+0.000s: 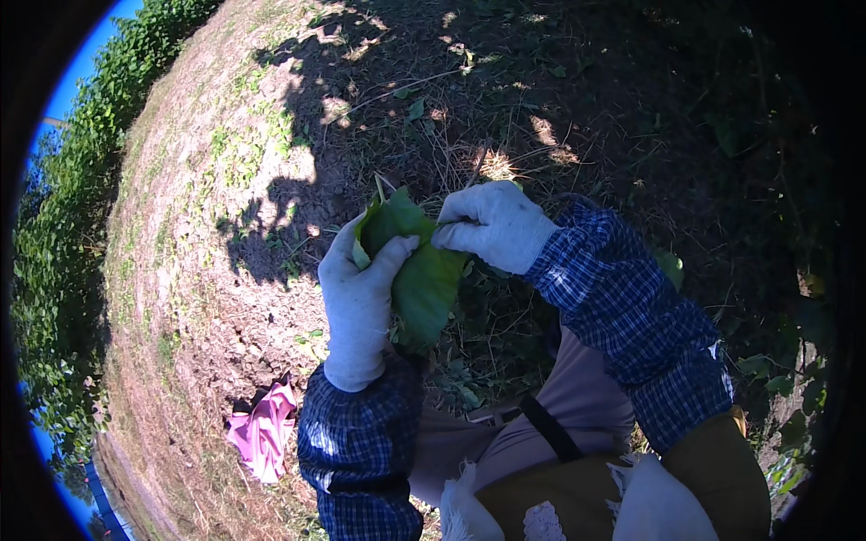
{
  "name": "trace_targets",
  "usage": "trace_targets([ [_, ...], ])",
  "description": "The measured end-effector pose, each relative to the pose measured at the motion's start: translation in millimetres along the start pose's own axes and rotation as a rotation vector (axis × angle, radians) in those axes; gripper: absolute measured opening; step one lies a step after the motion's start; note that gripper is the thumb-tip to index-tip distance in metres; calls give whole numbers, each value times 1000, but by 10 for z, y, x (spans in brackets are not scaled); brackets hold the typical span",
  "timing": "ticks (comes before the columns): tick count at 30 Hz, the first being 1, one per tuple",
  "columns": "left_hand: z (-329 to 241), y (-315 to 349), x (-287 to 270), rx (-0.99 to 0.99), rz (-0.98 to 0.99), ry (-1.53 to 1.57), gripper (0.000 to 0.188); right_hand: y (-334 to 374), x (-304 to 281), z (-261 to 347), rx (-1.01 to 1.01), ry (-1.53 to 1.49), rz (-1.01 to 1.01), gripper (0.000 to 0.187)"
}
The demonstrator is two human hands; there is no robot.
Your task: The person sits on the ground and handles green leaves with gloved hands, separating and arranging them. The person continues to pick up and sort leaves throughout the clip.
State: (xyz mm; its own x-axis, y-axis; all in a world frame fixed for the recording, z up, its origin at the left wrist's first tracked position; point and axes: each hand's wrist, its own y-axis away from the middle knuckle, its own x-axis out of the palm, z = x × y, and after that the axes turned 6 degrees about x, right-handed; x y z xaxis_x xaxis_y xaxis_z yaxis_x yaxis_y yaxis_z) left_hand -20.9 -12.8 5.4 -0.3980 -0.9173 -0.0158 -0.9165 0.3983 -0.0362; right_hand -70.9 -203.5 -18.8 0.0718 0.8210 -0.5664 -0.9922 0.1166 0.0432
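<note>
Both my hands wear whitish gloves and come together over a broad green leaf (428,290). My left hand (361,287) is closed on the leaf, its thumb pressed on the near face and its fingers behind it. A pale stalk sticks up above the leaf's top. At the leaf's upper right edge my right hand (498,225) pinches with thumb and forefinger. The leaf's edge seems to lie in that pinch. Blue checked sleeves cover both my forearms.
Dry grass and bare soil (262,316) spread to the left, with dark shade to the right. A pink cloth (264,431) lies on the ground at lower left. Leafy bushes (68,261) line the far left. My legs (586,388) show below my hands.
</note>
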Motion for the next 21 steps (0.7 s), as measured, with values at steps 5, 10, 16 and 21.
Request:
trace_targets([
  [5, 27, -4, -51, 24, -62, -5, 40, -41, -86, -25, 176, 8, -136, 21],
  [10, 5, 17, -101, 9, -107, 67, 39, -117, -287, -121, 260, -323, -196, 26],
  [16, 53, -13, -76, 35, -85, 51, 40, -26, -126, -56, 173, -403, 214, 34],
  [21, 45, 0, -90, 20, -101, 34, 41, -18, 12, 24, 156, -173, 317, 39],
])
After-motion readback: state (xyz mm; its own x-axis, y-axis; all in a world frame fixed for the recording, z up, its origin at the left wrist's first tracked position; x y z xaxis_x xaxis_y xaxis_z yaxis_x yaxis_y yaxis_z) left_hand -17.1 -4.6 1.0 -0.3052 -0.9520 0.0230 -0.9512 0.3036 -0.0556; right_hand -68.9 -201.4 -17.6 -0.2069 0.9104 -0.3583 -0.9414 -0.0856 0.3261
